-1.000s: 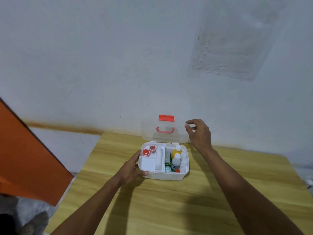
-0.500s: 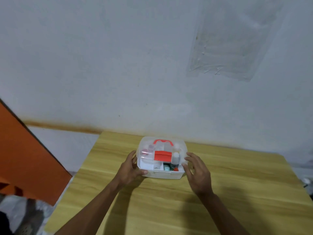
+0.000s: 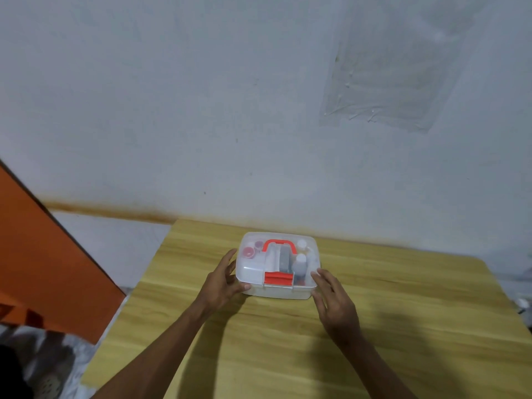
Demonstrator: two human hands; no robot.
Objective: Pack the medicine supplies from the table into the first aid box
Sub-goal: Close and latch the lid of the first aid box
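First aid box (image 3: pixel 276 292) on surface (image 3: pixel 374 326), lid down, supplies inside. Red latch (image 3: pixel 278 278) on near wall, between hands. Left hand (image 3: pixel 223 282) grips near-left corner, thumb round front. Right hand (image 3: pixel 335 303) flat, straight fingers touching near-right corner; likely presses latch.

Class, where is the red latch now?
Head view: the red latch sits centre-front on the first aid box, between left hand and right hand.
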